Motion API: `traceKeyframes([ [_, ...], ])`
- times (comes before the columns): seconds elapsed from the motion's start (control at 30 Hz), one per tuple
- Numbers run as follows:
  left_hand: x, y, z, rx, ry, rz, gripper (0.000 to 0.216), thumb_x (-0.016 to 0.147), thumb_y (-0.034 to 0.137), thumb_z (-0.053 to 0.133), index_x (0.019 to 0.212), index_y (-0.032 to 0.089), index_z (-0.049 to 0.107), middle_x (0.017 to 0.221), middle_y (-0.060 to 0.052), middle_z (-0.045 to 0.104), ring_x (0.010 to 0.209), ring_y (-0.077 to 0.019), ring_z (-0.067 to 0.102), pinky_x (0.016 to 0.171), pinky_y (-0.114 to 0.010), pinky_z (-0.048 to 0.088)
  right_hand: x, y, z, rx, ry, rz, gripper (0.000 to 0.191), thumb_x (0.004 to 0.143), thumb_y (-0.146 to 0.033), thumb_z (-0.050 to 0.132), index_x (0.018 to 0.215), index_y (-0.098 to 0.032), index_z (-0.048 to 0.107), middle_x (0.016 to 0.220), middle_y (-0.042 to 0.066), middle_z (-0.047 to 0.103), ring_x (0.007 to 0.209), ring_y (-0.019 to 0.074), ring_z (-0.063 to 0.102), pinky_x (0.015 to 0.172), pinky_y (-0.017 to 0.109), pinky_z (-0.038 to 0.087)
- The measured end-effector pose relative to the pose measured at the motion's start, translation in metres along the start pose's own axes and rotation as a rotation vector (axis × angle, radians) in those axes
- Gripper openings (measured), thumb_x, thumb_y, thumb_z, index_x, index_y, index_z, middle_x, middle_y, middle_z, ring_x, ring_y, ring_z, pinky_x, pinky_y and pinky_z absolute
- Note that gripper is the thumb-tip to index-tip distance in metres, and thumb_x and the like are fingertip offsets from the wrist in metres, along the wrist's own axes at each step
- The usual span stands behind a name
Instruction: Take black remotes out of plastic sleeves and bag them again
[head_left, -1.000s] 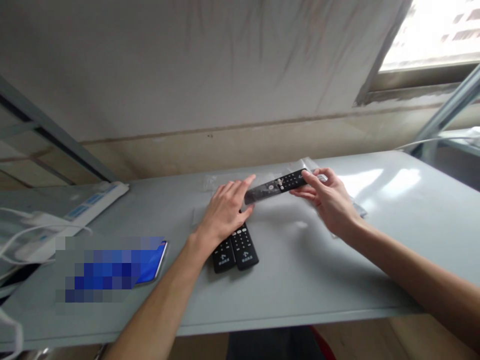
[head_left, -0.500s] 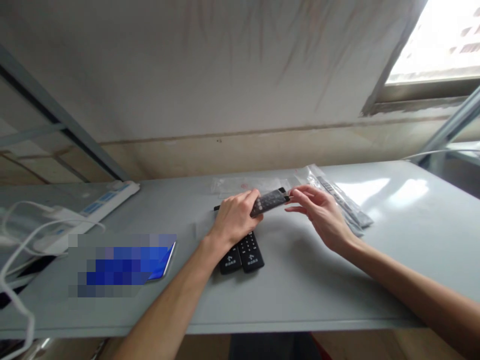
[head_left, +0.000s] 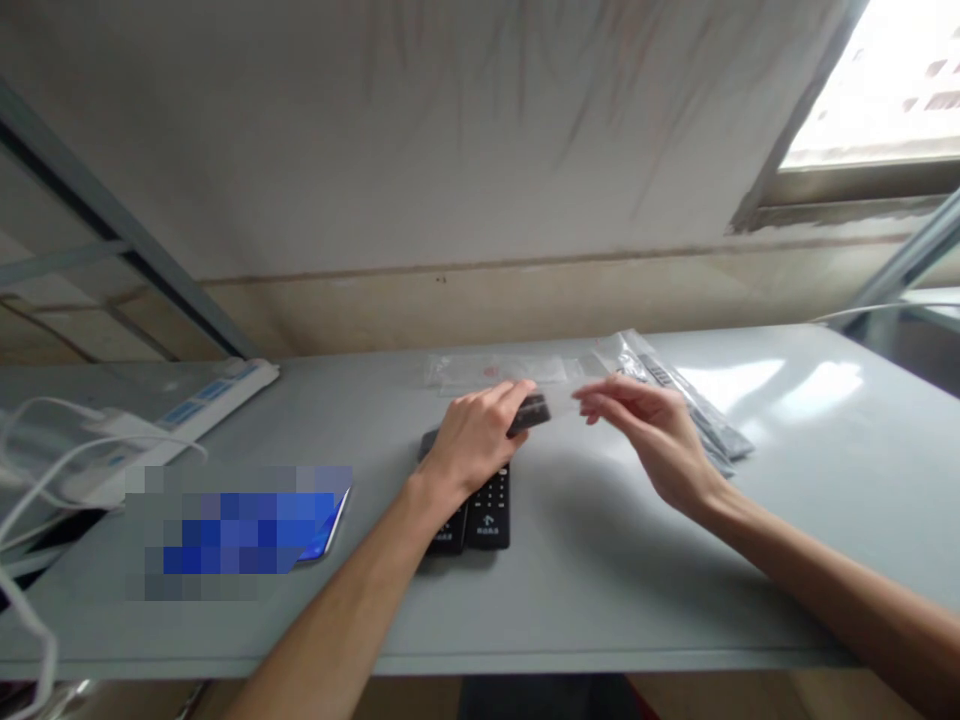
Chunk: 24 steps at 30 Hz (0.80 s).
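Observation:
My left hand (head_left: 480,435) is wrapped around a black remote control (head_left: 534,412), whose far end sticks out past the fingers. A strip of clear plastic bag (head_left: 562,403) stretches from that end toward my right hand (head_left: 637,425). The right fingertips are pinched together on the plastic, which is blurred and hard to see. Under my left hand and wrist lie two more black remote controls, one fairly exposed (head_left: 489,515) and the other (head_left: 448,535) partly covered by the forearm.
Flat clear plastic bags (head_left: 502,370) lie near the wall. Bagged remote controls (head_left: 701,410) rest behind my right hand. A phone (head_left: 322,530), partly pixelated, lies left on the grey table (head_left: 637,600). A white power strip (head_left: 217,395) with cables (head_left: 34,615) is at far left.
My right hand has drawn slightly right, with clear plastic now stretched between the hands. The held remote control shows less beyond my left hand. The remote controls beneath have shifted slightly left and turned.

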<state>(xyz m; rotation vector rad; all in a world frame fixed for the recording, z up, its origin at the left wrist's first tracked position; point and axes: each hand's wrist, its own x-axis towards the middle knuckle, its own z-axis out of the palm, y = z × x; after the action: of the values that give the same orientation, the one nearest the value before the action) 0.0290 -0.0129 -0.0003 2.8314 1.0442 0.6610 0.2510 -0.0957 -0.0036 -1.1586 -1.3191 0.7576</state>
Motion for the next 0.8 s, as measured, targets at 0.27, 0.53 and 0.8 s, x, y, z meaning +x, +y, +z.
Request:
traceKeyframes([
  [0.27,0.002,-0.004,-0.004,0.012,0.05,-0.149,0.034,0.094,0.016,0.067,0.127,0.026,0.066,0.122,-0.006,0.079,0.103,-0.0283,0.078,0.081,-0.035,0.058,0.003,0.009,0.003,0.246,0.188,0.112,0.043,0.089,-0.047,0.081,0.126,-0.033,0.063,0.117,0.003,0.07,0.104,0.0217,0.07,0.09,0.039,0.059],
  [0.53,-0.001,0.003,-0.004,-0.293,-0.139,0.176,0.062,0.097,0.052,0.075,0.15,0.028,0.054,0.142,-0.009,0.069,0.127,-0.0285,0.067,0.111,-0.043,0.053,0.003,0.009,0.004,0.34,0.152,0.215,0.031,0.089,-0.053,0.079,0.098,-0.025,0.07,0.099,0.002,0.073,0.092,0.0205,0.067,0.087,0.036,0.057],
  [0.8,-0.001,0.0,0.005,-0.185,-0.193,0.162,0.036,0.109,0.045,0.057,0.134,0.024,0.069,0.125,-0.009,0.066,0.123,-0.0271,0.061,0.112,-0.048,0.05,0.022,0.017,-0.028,-0.04,0.229,0.24,0.073,0.082,-0.043,0.079,0.145,-0.029,0.046,0.097,0.002,0.066,0.075,0.0214,0.062,0.074,0.041,0.057],
])
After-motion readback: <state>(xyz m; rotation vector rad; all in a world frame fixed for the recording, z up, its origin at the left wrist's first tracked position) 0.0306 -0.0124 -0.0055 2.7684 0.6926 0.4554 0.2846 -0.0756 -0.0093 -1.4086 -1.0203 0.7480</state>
